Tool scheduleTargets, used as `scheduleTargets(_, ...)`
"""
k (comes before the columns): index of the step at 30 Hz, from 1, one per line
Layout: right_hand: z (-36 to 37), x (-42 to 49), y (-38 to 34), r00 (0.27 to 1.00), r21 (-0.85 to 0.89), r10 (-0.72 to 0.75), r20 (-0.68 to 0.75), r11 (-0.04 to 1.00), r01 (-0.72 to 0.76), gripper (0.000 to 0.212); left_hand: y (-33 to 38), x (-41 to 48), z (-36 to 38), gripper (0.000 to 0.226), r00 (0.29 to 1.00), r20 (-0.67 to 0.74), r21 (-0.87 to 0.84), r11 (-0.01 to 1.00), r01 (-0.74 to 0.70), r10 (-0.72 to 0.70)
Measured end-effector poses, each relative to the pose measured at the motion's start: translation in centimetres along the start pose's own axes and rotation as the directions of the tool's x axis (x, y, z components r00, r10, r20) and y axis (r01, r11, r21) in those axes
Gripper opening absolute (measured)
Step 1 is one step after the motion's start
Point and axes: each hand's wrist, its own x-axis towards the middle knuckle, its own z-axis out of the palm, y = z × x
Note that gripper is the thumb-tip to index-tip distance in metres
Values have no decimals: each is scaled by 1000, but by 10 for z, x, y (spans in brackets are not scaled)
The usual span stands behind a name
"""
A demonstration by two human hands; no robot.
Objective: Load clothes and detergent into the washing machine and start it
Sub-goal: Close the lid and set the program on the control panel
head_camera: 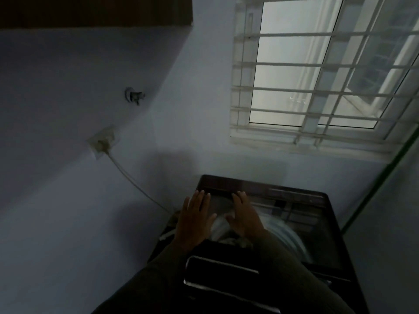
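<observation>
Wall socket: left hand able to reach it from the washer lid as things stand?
Probably yes. The left hand lies flat on the washer lid, holding nothing, and only bare wall shows between it and the wall socket.

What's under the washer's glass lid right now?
Through the glass lid, the pale drum rim and some laundry show dimly. Both hands and reflections hide the rest.

- The room is dimly lit, with daylight admitted only through the barred window (317, 71) far right.
- Motion blur is seen throughout.
- Lines are bent at the edges.
</observation>
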Motion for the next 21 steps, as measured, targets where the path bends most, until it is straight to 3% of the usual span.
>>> scheduleTargets(14,26,-115,29,999,-73,-29,42,997,32,74,1,-127,32,63,994,66,-88,992,92,-86)
scheduleTargets(21,54,-173,4,997,-117,31,-65,992,-38,65,-19,-182,41,64,998,60,-162,986,31,-21)
